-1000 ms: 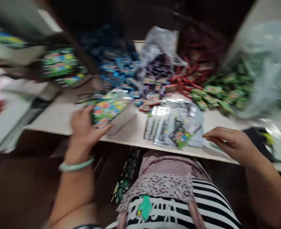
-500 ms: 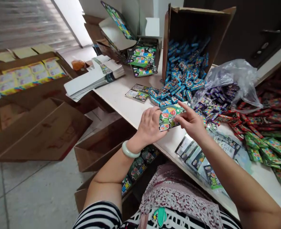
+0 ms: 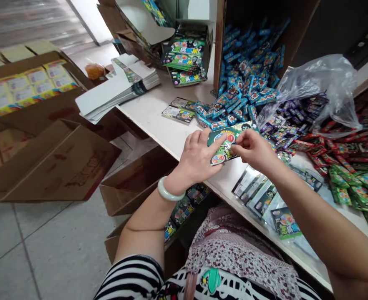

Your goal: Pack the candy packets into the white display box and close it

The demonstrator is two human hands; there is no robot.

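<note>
Both my hands hold one flat green printed card pack point(image 3: 227, 141) just above the pale table point(image 3: 159, 121). My left hand point(image 3: 198, 160), with a pale green bangle on the wrist, grips its left end, thumb on top. My right hand point(image 3: 254, 150) pinches its right end with closed fingers. Beyond the pack lies a heap of small blue packets point(image 3: 237, 96) spilling from a tipped cardboard box point(image 3: 221, 46). Clear sleeves with cards point(image 3: 265, 196) lie on the table under my right forearm.
Purple packets point(image 3: 293, 118) spill from a plastic bag point(image 3: 321, 83); red packets point(image 3: 353, 141) and green packets point(image 3: 359, 187) lie at the right. Stacked green packs point(image 3: 185, 54), a pile of flat white cards point(image 3: 121, 89) and open cartons point(image 3: 46, 162) on the floor stand at the left.
A second ago my hands were apart, the left holding the pack alone; both now grip it. The view swung left, then the pack shifted slightly toward the blue heap.
</note>
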